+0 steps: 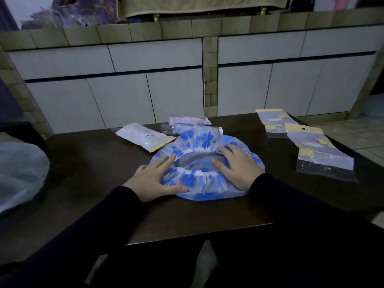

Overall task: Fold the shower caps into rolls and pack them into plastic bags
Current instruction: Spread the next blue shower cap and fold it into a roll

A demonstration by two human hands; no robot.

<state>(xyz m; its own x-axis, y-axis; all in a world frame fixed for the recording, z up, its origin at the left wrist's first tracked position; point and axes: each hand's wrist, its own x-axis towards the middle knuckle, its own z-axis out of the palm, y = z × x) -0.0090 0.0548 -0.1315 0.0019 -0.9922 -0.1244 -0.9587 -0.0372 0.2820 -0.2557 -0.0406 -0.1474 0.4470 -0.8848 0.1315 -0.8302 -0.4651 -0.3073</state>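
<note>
On the table (87, 163), flat-fingered left hand (152, 179) and right hand (239, 165) press shower cap (199, 179), opening upward.

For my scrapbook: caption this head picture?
Two open hands press a clear, blue-hearted plastic shower cap flat on a dark table.

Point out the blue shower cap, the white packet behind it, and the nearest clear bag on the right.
blue shower cap (193, 179): head view, near rim.
white packet (143, 136): head view, middle.
clear bag (320, 150): head view, middle.
</note>
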